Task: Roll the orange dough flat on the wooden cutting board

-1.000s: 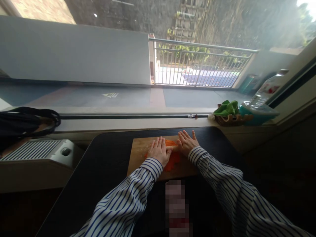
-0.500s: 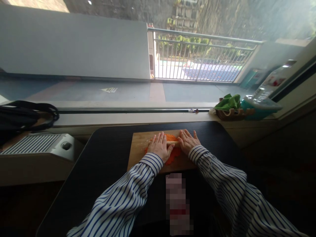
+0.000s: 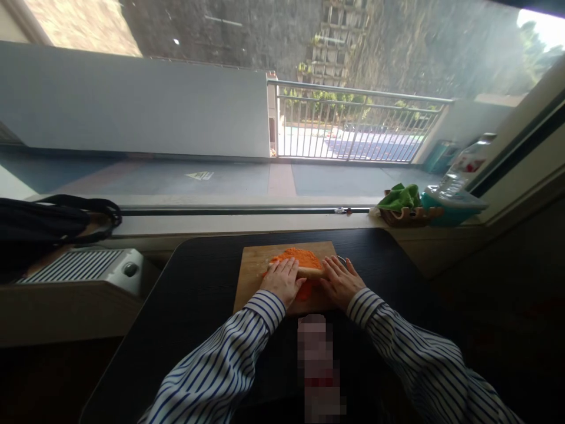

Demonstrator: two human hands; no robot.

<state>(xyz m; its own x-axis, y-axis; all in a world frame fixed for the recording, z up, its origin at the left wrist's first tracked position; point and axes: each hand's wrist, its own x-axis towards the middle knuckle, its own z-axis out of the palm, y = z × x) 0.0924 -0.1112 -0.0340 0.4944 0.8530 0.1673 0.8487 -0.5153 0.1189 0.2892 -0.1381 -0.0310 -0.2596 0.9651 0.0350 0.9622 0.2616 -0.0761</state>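
Observation:
An orange sheet of dough (image 3: pixel 295 257) lies on a wooden board (image 3: pixel 251 274) on the black table (image 3: pixel 198 282). Across the dough lies a pale wooden rolling pin (image 3: pixel 310 271). My left hand (image 3: pixel 282 281) rests flat on the pin's left end, fingers stretched out. On its right end my right hand (image 3: pixel 341 281) presses the same way, fingers flat and slightly apart. Both arms wear blue-and-white striped sleeves. The part of the dough under my hands is hidden.
A window sill (image 3: pixel 220 224) runs behind the table. On its right stand a small basket with a green cloth (image 3: pixel 399 203), a teal container (image 3: pixel 445 206) and a plastic bottle (image 3: pixel 463 168). Left of the table are a white heater (image 3: pixel 79 268) and a black bag (image 3: pixel 39 224).
Both hands have drawn the rolling pin back toward me over the dough. More of the orange dough now shows beyond my fingers.

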